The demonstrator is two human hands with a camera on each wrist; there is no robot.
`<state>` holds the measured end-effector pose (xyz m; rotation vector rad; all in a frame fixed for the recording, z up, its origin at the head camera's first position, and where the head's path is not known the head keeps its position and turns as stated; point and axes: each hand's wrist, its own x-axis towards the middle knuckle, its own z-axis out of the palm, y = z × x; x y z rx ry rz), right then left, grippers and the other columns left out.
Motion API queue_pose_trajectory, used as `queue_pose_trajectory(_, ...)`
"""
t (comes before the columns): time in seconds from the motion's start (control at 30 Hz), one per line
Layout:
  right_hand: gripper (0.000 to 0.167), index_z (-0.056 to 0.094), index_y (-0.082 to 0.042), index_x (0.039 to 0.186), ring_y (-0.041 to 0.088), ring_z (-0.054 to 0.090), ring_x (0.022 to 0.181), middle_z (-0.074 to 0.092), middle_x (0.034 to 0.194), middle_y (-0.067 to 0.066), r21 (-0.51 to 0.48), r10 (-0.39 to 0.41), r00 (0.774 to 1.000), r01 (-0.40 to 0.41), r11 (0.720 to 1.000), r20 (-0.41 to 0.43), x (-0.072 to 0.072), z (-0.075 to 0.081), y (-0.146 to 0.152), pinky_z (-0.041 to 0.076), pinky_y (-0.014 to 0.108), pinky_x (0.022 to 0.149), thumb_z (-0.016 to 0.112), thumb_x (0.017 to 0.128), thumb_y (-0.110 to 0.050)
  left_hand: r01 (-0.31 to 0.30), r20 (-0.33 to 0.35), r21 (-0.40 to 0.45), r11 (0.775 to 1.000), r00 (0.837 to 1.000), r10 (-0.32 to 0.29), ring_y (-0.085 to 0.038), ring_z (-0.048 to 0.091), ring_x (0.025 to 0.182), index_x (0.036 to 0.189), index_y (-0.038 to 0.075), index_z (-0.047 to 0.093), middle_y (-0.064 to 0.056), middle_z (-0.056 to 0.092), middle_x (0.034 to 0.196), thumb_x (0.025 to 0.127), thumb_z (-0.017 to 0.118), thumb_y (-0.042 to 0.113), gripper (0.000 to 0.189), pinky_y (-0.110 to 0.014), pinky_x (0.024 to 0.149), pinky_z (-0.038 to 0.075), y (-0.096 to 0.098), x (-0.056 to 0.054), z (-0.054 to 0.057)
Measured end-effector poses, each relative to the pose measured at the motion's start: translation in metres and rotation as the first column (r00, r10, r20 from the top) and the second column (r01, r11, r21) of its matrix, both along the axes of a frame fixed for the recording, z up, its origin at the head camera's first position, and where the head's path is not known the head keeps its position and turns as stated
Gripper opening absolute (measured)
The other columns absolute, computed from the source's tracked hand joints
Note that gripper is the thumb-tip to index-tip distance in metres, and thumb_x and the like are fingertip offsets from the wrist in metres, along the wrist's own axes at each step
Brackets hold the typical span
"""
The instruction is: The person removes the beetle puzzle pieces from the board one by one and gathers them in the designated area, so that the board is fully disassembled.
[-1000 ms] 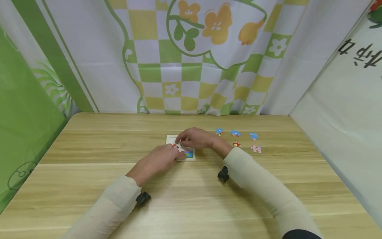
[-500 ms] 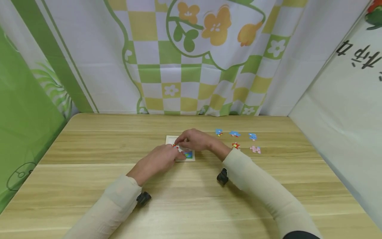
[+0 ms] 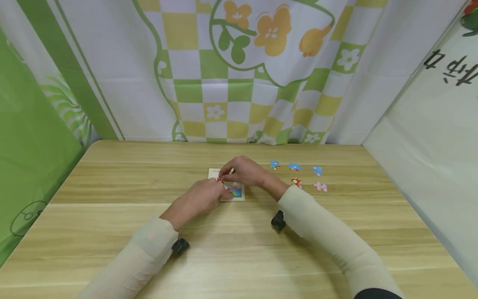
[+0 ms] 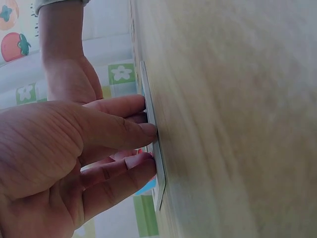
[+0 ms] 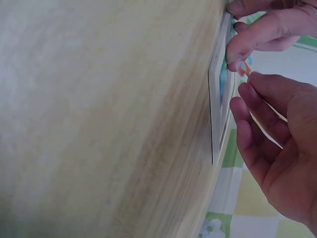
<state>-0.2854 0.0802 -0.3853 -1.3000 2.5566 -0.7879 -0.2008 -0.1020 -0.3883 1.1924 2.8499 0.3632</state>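
Note:
A small white-rimmed puzzle board (image 3: 213, 172) lies on the table, with blue and green picture parts (image 3: 236, 192) in it. My left hand (image 3: 201, 197) rests over its left side; in the left wrist view its thumb (image 4: 143, 130) and fingertips touch the board. Over the far part of the board, my right hand (image 3: 244, 172) pinches a small red-orange puzzle piece (image 5: 247, 68) between thumb and index finger. That piece is tilted, close beside the left fingertips. Both hands hide much of the board.
To the right lie several loose puzzle pieces, among them a blue one (image 3: 294, 166), a red and yellow one (image 3: 296, 182) and a pink one (image 3: 320, 186). A patterned curtain (image 3: 239, 91) hangs behind the wooden table (image 3: 239, 249).
The right fingers shift slightly at the red piece, whose angle changes a little. The left hand stays on the board, and the loose pieces have not moved.

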Motion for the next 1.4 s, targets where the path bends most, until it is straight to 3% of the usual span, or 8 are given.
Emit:
queue_pose_trajectory(0.17,0.009,0.08,-0.014,0.093,0.007,0.063,0.08,0.074,0.091,-0.011,0.027,-0.034,0.998,0.036,0.999,-0.044,0.001,0.001,-0.005,0.05,0.028,0.076,0.072,0.098,-0.014,-0.006,-0.002,0.019,1.0,1.0,0.006,-0.013,0.041,0.061,0.087,0.023,0.078,0.007,0.055,0.07,0.087,0.068,-0.011,0.036,-0.029,0.051,0.04,-0.001,0.0,-0.001)
queue_pose_trajectory(0.37,0.008,0.078,-0.013,0.091,0.008,0.061,0.076,0.073,0.085,-0.011,0.04,-0.073,0.997,0.074,0.996,-0.027,0.002,0.0,-0.009,0.049,0.028,0.074,0.073,0.097,-0.013,-0.003,0.001,0.034,0.999,1.0,0.003,-0.014,0.039,0.063,0.075,0.019,0.067,0.007,0.044,0.068,0.083,0.065,-0.014,0.034,-0.028,0.051,0.036,-0.001,0.001,-0.001)
queue_pose_trajectory(0.6,0.009,0.073,-0.009,0.092,0.008,0.062,0.078,0.071,0.084,-0.007,0.034,-0.072,0.997,0.071,0.997,0.016,0.002,-0.003,-0.01,0.05,0.026,0.076,0.069,0.099,-0.01,-0.009,0.029,0.034,0.999,1.0,0.008,-0.014,0.037,0.061,0.079,0.02,0.068,0.009,0.039,0.063,0.083,0.062,-0.017,0.037,-0.026,0.051,0.032,-0.002,0.002,0.001)
queue_pose_trajectory(0.77,0.01,0.072,-0.009,0.093,0.008,0.062,0.079,0.071,0.085,-0.006,0.059,-0.083,0.996,0.081,0.995,0.029,0.003,-0.003,-0.012,0.05,0.026,0.077,0.065,0.101,-0.01,-0.022,0.051,0.027,0.999,0.999,0.021,-0.014,0.038,0.061,0.084,0.02,0.071,0.009,0.044,0.065,0.085,0.062,-0.017,0.039,-0.025,0.052,0.031,-0.003,0.002,0.001)
queue_pose_trajectory(1.07,0.011,0.073,-0.011,0.096,0.008,0.064,0.08,0.073,0.09,-0.005,0.097,-0.102,0.995,0.102,0.99,-0.01,0.006,0.0,-0.013,0.051,0.028,0.076,0.063,0.101,-0.013,-0.001,0.023,0.021,1.0,1.0,0.0,-0.013,0.034,0.061,0.081,0.019,0.068,0.008,0.036,0.066,0.087,0.062,-0.016,0.036,-0.025,0.052,0.03,-0.003,0.002,-0.001)
queue_pose_trajectory(1.4,0.014,0.073,-0.009,0.094,0.008,0.06,0.074,0.072,0.085,-0.006,0.061,-0.091,0.996,0.089,0.994,0.023,0.007,0.002,-0.012,0.05,0.027,0.074,0.061,0.101,-0.01,0.004,0.012,0.001,1.0,1.0,-0.004,-0.014,0.036,0.061,0.085,0.02,0.071,0.007,0.042,0.067,0.088,0.065,-0.014,0.035,-0.026,0.053,0.033,-0.003,0.003,0.0)
